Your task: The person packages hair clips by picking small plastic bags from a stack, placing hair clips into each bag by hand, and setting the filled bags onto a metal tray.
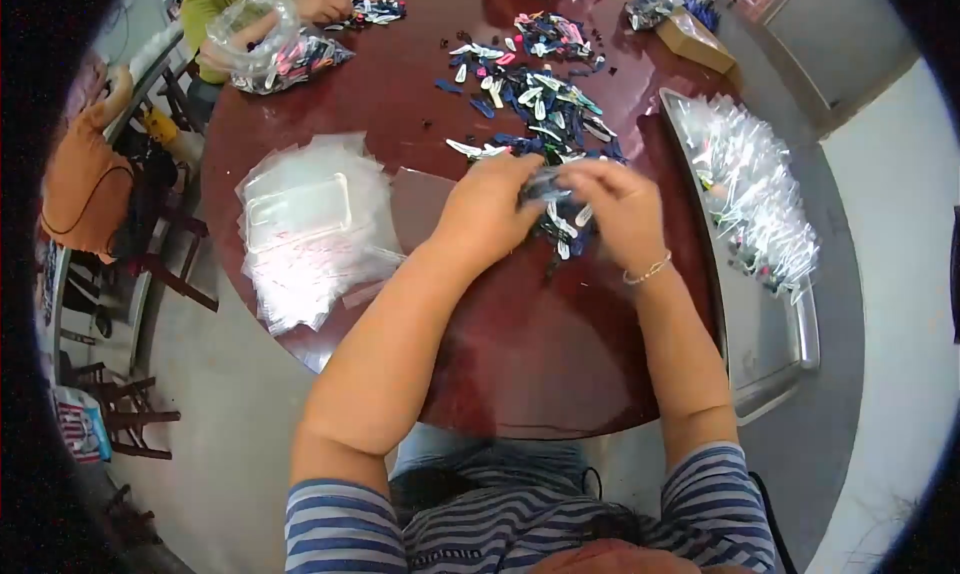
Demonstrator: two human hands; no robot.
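Note:
Over the near end of a pile of snap hair clips (553,104), my two hands come together. My left hand (488,206) is closed around a small dark bunch of hair clips (543,186), blurred and partly hidden by the fingers. From the other side my right hand (625,209), with a bracelet at the wrist, reaches to the same bunch, thumb and fingers drawn together. What sits in its fingertips is too smeared to make out. Black, navy, white and pink clips lie loose below and beyond both hands.
Clear plastic bags (318,214) lie stacked on the round table (540,374) at left. A metal tray (755,359) of filled bags (755,194) stands at right. Across the table, a person's hands (330,4) handle clips beside an open bag (275,59). A cardboard box (695,42) sits at the far right.

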